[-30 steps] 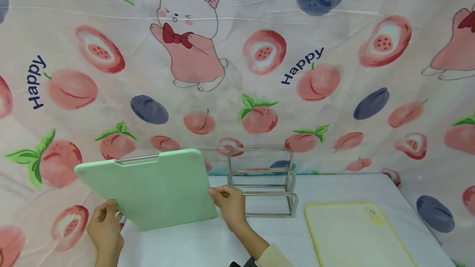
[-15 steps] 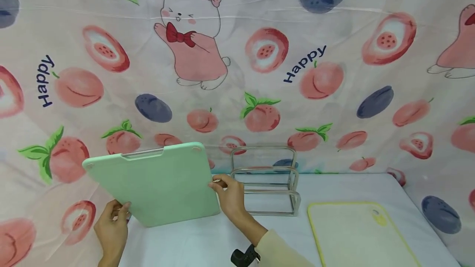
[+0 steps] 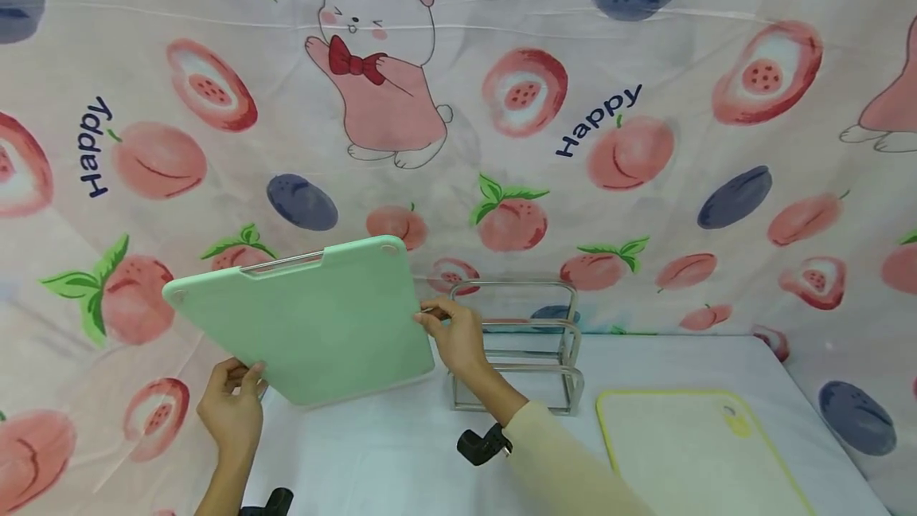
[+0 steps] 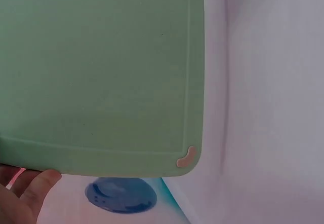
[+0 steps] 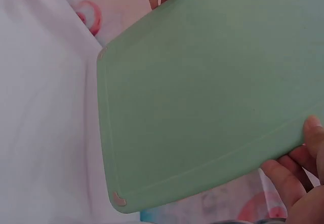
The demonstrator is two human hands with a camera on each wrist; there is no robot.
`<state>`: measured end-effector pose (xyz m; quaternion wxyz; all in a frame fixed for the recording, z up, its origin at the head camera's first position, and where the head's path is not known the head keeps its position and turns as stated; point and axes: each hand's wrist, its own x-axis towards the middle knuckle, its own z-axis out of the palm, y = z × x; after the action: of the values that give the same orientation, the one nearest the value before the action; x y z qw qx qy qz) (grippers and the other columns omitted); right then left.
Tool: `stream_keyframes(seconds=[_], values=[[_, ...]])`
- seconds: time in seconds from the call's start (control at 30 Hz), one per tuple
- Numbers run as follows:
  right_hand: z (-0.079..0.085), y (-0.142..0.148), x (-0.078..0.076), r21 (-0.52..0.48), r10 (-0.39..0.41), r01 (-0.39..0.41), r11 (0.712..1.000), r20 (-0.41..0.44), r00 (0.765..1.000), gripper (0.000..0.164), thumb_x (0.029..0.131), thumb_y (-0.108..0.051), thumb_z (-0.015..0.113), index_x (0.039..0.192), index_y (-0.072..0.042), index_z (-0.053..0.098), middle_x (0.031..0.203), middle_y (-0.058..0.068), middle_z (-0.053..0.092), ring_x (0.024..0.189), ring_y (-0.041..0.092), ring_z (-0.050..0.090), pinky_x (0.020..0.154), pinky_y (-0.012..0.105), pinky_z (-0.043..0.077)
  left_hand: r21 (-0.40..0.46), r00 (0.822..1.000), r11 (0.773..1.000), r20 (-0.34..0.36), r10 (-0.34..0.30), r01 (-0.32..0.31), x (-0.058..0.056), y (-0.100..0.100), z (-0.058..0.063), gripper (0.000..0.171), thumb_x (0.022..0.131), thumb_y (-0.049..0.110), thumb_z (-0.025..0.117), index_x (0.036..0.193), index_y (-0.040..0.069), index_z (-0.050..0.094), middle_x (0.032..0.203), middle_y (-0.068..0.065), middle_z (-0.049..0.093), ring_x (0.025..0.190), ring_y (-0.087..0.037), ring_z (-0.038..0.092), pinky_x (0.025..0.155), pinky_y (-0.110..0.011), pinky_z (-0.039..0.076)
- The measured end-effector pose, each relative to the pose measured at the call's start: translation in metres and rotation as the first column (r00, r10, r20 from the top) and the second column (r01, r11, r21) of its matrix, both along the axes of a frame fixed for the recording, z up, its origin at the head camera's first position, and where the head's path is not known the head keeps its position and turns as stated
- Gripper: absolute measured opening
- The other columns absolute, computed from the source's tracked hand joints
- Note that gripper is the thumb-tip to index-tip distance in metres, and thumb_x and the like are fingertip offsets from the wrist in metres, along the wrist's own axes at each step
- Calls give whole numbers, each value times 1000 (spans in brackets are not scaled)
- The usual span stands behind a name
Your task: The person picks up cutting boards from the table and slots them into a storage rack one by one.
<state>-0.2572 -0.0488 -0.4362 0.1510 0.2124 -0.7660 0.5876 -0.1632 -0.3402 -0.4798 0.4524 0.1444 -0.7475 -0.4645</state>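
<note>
A green cutting board point(image 3: 322, 325) with a metal handle on its upper edge is held tilted above the white table, left of centre in the head view. My left hand point(image 3: 232, 408) pinches its left edge between thumb and fingers. The right hand point(image 3: 456, 337) pinches the opposite edge. In the left wrist view the board's flat face point(image 4: 101, 72) and a pinkish corner pad show, with the left fingertips at its edge. Both hands appear on the board's edges in the right wrist view, the right hand point(image 5: 304, 178) nearest.
Behind the right hand stands a metal wire rack point(image 3: 533, 369) with several upright loops. A pale cutting board with a yellow rim point(image 3: 698, 444) lies flat on the white table point(image 3: 372, 452) at the right. A fruit-printed cloth point(image 3: 501, 62) hangs behind.
Both hands have raised the green cutting board and shifted it slightly right. Its bottom edge is now higher above the table. The rack and the yellow-rimmed board stay in place.
</note>
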Motion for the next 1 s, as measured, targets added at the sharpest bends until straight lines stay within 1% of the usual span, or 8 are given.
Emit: stream_keyframes(seconds=[0.1,0.2,0.27,0.43,0.57,0.67,0.83,1.0], values=[[5,5,-5,-8,20,-20,1000,33,999,18,83,-13,74,98,-5,72,79,5,69,67,17,66,61,23,54,36,999,999,-23,-22,23,-6,4,4,14,85,-4,69,93,-12,61,72,-2,55,61,-3,54,61,-14,51],[8,10,-10,-13,14,-13,1000,55,998,18,83,-15,74,98,-7,73,79,4,68,67,15,66,61,23,54,65,998,996,-42,-51,53,-12,7,7,13,84,-6,69,92,-13,61,72,-4,56,62,-3,54,62,-15,52],[10,13,-12,-12,-6,6,1000,39,999,17,83,-16,74,97,-8,73,78,3,68,66,15,65,60,24,54,72,996,994,-54,-76,80,-15,11,11,12,84,-9,68,92,-14,61,71,-6,56,62,-5,55,62,-17,53],[13,21,-18,-29,-53,52,998,-2,999,14,82,-15,76,95,-9,74,75,2,68,65,14,64,60,27,54,61,988,989,-83,-133,138,-20,27,30,13,83,-12,67,91,-18,58,72,-11,57,63,-9,56,63,-19,53],[12,29,-21,-40,-49,50,998,17,999,14,81,-16,76,95,-11,74,77,-1,67,66,13,64,62,26,55,51,985,990,-120,-127,134,-25,38,37,14,81,-14,67,92,-19,59,70,-13,56,62,-6,56,61,-15,52],[12,36,-23,-57,-49,51,997,38,998,14,82,-17,76,94,-12,74,77,-1,68,67,13,64,63,26,55,26,984,992,-136,-118,123,-30,45,40,16,81,-14,68,92,-20,59,70,-19,56,62,-5,56,61,-14,52],[12,44,-24,-68,-69,71,995,36,997,12,83,-18,75,93,-12,74,76,0,67,66,14,64,60,26,52,-4,982,991,-130,-133,134,-39,51,37,17,82,-12,68,93,-20,59,73,-26,56,63,-5,56,63,-15,52],[8,50,-24,-70,-46,49,996,35,998,13,83,-16,75,94,-9,74,80,1,68,68,16,65,61,27,53,21,982,991,-134,-131,135,-51,45,18,17,81,-10,70,93,-17,61,72,-22,57,63,-1,56,60,-15,52]])
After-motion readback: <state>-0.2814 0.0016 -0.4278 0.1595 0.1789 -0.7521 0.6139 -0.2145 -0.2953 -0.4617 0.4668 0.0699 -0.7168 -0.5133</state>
